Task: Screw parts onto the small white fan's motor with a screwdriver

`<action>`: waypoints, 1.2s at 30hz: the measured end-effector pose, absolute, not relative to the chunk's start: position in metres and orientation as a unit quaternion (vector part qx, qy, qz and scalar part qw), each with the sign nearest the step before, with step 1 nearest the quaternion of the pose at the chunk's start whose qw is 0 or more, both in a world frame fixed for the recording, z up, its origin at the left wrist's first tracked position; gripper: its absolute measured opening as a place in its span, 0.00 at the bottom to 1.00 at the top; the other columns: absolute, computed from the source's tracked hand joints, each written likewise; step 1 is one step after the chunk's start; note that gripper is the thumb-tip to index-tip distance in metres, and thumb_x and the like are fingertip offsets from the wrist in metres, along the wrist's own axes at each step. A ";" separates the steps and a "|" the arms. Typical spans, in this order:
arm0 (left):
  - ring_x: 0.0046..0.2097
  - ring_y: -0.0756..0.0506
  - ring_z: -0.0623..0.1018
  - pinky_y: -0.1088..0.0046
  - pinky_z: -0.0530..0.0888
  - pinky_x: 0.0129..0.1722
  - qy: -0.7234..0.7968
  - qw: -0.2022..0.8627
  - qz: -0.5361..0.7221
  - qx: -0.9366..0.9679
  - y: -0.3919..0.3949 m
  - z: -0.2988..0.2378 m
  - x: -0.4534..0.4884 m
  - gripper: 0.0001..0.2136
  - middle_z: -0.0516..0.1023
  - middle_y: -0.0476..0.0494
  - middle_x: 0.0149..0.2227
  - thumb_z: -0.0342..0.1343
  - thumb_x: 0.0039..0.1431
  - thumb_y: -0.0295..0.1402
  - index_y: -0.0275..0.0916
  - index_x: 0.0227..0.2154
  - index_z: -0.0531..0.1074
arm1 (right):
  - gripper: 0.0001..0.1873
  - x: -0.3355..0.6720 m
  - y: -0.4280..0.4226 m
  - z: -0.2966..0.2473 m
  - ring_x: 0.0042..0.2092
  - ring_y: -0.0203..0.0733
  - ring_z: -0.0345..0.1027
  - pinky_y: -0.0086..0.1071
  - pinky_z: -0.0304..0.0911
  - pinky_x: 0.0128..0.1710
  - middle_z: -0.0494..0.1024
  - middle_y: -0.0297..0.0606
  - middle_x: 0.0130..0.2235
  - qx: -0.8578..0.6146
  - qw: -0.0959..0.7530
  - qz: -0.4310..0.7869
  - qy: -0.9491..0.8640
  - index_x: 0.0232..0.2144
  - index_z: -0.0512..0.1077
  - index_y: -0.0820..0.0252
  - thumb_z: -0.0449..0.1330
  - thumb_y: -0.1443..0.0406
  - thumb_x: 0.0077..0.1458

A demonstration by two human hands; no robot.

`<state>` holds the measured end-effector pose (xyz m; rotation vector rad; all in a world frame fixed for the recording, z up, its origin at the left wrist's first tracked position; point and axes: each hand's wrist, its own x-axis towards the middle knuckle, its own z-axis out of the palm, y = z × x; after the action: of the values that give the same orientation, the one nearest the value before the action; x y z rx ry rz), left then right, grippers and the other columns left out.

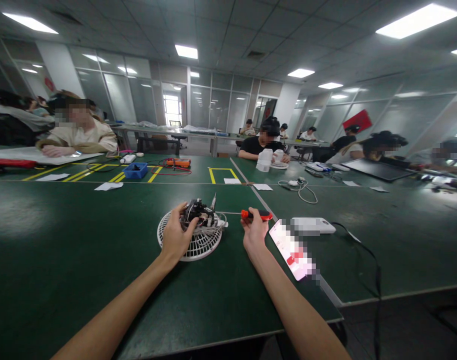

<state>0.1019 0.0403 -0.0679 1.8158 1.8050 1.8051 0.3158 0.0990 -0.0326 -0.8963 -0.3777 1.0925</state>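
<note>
Assembly [200,214] on the grille [197,250] was clasped by our left hand [176,235]; our right hand [255,232] pinched a screwdriver [245,214]; apparent screw work next needed steady aim.

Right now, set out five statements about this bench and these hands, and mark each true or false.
1. The right hand holds a red-and-black screwdriver. True.
2. The left hand is empty. False: the left hand holds a black wired mechanism over a white fan grille.
3. The screwdriver's shaft points toward the mechanism. True.
4. The lit smartphone lies left of the grille. False: the smartphone lies to its right.
5. The blue bin sits beyond the grille. True.
</note>
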 end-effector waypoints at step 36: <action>0.54 0.37 0.80 0.50 0.77 0.57 0.574 -0.012 0.574 0.583 0.038 -0.064 0.103 0.23 0.80 0.36 0.53 0.62 0.61 0.41 0.40 0.57 0.69 | 0.11 0.311 0.093 -0.027 0.25 0.34 0.71 0.25 0.69 0.25 0.76 0.26 0.22 -0.408 0.719 0.537 -0.166 0.32 0.67 0.56 0.67 0.66 0.48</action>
<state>0.1026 0.0379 -0.0638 1.8461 1.8175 1.8176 0.3112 0.0930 -0.0273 -0.9021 -0.3672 1.1882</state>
